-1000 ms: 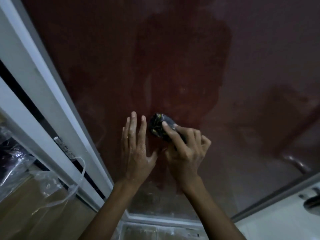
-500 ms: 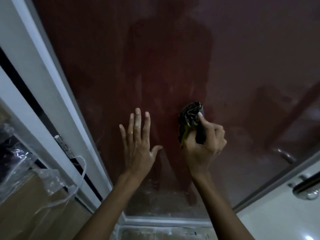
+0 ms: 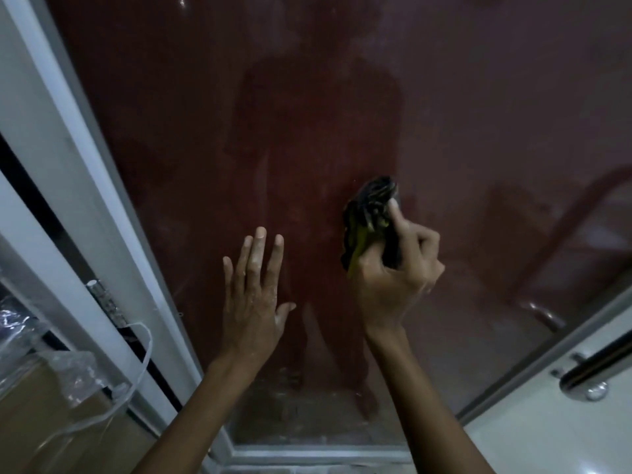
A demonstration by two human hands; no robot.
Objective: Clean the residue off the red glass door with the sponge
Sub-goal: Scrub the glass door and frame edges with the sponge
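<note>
Right hand (image 3: pixel 393 278) grips sponge (image 3: pixel 371 217) against red glass door (image 3: pixel 478 114) to scrub; left hand (image 3: pixel 254 295), fingers spread flat, braces it.

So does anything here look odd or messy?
Mostly the red glass door itself: cloudy smears and whitish residue, thickest near its bottom edge. The dark, yellow-streaked sponge looks crumpled in the right hand, and the left hand has white flecks.
</note>
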